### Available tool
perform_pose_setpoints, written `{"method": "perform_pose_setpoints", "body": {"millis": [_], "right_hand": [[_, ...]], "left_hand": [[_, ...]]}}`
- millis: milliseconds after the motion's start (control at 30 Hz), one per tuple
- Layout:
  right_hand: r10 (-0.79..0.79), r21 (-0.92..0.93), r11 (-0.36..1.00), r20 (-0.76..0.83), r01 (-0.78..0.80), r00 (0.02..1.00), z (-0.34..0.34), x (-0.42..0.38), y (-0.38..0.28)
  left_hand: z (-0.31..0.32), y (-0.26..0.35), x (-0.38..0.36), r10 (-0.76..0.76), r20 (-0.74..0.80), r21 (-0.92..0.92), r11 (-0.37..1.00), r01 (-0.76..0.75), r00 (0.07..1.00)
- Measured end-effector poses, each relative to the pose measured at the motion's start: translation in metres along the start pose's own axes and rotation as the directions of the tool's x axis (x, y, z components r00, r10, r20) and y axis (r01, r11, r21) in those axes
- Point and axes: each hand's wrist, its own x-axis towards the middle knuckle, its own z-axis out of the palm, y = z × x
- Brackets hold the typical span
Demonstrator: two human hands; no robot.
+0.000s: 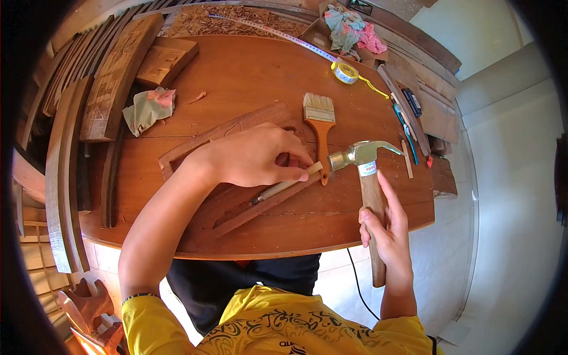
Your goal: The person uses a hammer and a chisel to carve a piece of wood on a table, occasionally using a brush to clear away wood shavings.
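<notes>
Beyond the tabletop [248,71], a box [317,34] holds rags [348,29]; left hand [260,155] grasps a chisel [283,188], right hand [387,232] a hammer [371,192].

We look down on a reddish-brown wooden worktop [254,71] with a seam across its boards and curved edges. Beneath and to the right of it, we see a floor [438,260] of pale tiles, where a thin black cable [358,284] trails. At the far right, a plain, pale wall [520,195] rises, softly lit. On the left, long timber planks [121,77] are stacked lengthwise; beyond the far edge, we find a bed of wood shavings [236,21]. At lower left stands a piece of carved, polished wood [89,305], near strips of warm light. Brightness whitens the floor below, and black shadow rounds our view's corners.
</notes>
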Motion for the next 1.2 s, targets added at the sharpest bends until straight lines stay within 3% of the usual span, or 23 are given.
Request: {"method": "perform_pose_setpoints", "body": {"millis": [133,633,833,1200], "right_hand": [[-0.014,0.005,1.0,0.002,0.014,1.0,-0.002,0.002,-0.001],[-0.006,-0.004,1.0,0.004,0.006,1.0,-0.003,0.005,-0.002],[0.004,-0.03,1.0,-0.001,-0.004,1.0,-0.003,0.006,-0.002],[0.065,-0.037,0.997,0.009,-0.064,0.998,-0.003,0.007,-0.006]], "left_hand": [[-0.003,0.012,-0.001,-0.078,-0.01,-0.025,0.997,0.077,0.997],[-0.003,0.017,0.001,-0.102,-0.001,-0.005,0.995,0.102,0.995],[0.004,0.007,0.002,-0.027,-0.032,0.007,1.0,0.027,0.999],[0.001,0.013,0.002,-0.096,-0.022,0.028,0.995,0.096,0.995]]}}
